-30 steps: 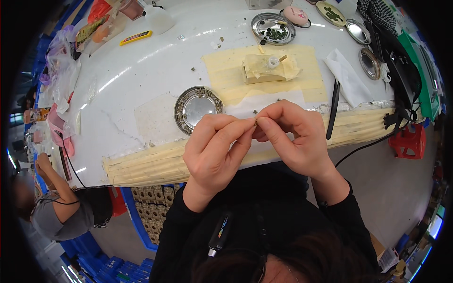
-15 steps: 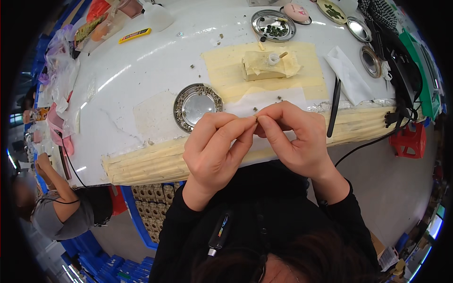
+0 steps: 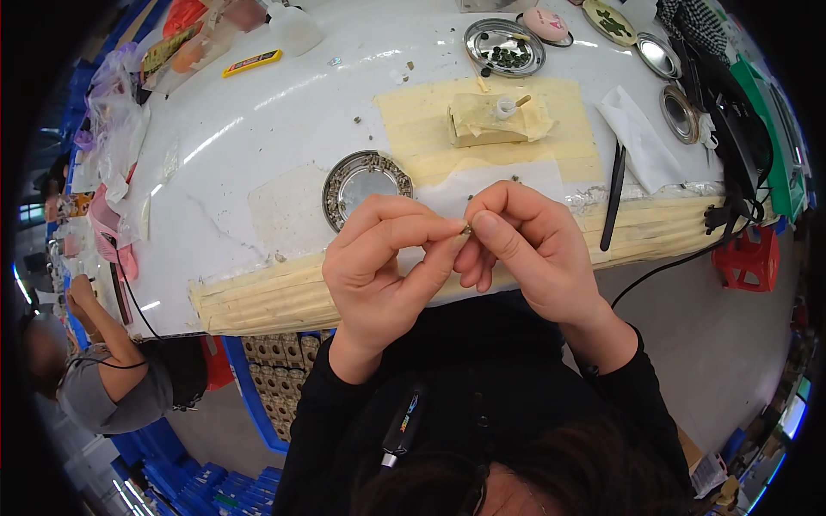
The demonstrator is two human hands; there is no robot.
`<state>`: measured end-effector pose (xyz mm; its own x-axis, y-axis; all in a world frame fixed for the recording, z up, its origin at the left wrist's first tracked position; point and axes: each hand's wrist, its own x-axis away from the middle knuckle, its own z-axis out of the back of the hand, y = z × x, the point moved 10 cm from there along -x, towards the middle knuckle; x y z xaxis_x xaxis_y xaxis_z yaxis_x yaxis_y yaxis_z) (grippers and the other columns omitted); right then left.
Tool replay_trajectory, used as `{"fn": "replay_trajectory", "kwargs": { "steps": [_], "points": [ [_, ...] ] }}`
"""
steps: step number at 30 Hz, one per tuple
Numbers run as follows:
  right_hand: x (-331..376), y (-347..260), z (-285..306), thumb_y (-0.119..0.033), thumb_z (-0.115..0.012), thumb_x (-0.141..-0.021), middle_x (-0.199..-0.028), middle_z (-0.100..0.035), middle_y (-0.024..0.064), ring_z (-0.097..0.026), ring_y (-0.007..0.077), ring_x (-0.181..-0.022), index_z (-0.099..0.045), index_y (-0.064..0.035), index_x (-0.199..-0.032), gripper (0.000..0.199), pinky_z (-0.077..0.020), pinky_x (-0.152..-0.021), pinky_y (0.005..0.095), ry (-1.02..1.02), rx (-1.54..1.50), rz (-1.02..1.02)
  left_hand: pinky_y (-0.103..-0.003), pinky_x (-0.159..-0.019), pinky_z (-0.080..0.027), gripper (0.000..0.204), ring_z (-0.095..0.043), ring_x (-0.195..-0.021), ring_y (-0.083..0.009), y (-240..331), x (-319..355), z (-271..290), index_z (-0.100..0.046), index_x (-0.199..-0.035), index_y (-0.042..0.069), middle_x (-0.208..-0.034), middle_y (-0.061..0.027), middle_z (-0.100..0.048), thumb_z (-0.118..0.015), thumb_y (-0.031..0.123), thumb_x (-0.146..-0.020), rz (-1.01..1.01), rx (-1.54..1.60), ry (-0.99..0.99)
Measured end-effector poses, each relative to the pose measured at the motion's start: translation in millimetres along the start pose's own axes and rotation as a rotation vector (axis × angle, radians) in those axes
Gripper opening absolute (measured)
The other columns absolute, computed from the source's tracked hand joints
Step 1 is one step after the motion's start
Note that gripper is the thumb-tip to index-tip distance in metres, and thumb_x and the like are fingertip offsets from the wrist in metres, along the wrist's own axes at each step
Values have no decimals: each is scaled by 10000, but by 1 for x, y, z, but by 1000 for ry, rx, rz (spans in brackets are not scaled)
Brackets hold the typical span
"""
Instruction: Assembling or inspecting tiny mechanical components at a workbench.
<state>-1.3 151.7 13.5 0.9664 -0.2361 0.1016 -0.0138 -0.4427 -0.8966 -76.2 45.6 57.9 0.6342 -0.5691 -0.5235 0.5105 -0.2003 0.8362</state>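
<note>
My left hand (image 3: 379, 258) is closed in a pinch on a tiny grey-brown piece (image 3: 466, 230), too small to name. Against its other side my right hand (image 3: 542, 254) is also closed, thumb and forefinger at the piece, its other fingers curled below. Both hands are above the table's front edge. Just beyond my left hand is a round metal dish (image 3: 361, 196) with many small grey-brown bits along its inner rim. Past the hands, a white sheet (image 3: 443, 189) lies on the table, partly hidden by them.
A tape-covered block (image 3: 482, 133) bears a small white cup (image 3: 504, 107). Black tweezers (image 3: 613, 198) lie beside a white cloth (image 3: 645, 146). Farther back is a metal plate (image 3: 540, 64) with dark green pieces. A yellow box (image 3: 252, 63) is far left; another person (image 3: 116, 387) sits at left.
My left fingers have straightened and my thumb has dropped, so the tiny piece now shows between the fingertips. My right hand has shifted slightly, its lower fingers more visible. The view has moved slightly.
</note>
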Motion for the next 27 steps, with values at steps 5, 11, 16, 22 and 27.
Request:
{"fn": "replay_trajectory", "kwargs": {
  "steps": [5, 11, 16, 22, 27],
  "points": [
    [3, -16, 6, -120, -539, -996, -801, -651, 54, -625, 82, -692, -568, 18, -981, 142, -510, -632, 205, 101, 295, 219, -264, -613, -496, 224, -623, -729, -169, 16, 1, -5, -719, -910, 7, -848, -79, -647, -775, -65, -705, -129, -210, 50],
    [4, -21, 4, -129, -558, -988, -800, -650, 51, -624, 78, -700, -572, 12, -975, 142, -509, -634, 204, 106, 313, 204, -261, -607, -497, 235, -622, -727, -168, 17, 1, -3, -721, -915, 9, -843, -75, -645, -782, -62, -700, -160, -201, 41],
    [0, -1, 4, -152, -549, -996, -807, -656, 56, -630, 88, -698, -577, 3, -996, 157, -509, -617, 207, 3, 19, 16, -258, -614, -494, 224, -620, -726, -163, 8, 1, -1, -729, -904, 25, -837, -64, -649, -778, -61, -703, -73, -118, 13],
    [-1, 3, 0, -170, -527, -1008, -801, -654, 57, -628, 87, -697, -570, 5, -1015, 180, -509, -618, 211, -50, -36, -41, -257, -624, -491, 220, -621, -726, -159, 6, 0, 0, -732, -901, 27, -837, -62, -655, -774, -64, -706, -46, -83, 10],
    [0, -8, 3, -143, -533, -1003, -799, -649, 50, -613, 80, -692, -566, 7, -1006, 154, -501, -627, 209, 37, 127, 83, -252, -619, -495, 233, -627, -722, -154, 7, -1, -2, -730, -927, 21, -841, -63, -655, -770, -65, -714, -62, -105, 25]
  ]
}}
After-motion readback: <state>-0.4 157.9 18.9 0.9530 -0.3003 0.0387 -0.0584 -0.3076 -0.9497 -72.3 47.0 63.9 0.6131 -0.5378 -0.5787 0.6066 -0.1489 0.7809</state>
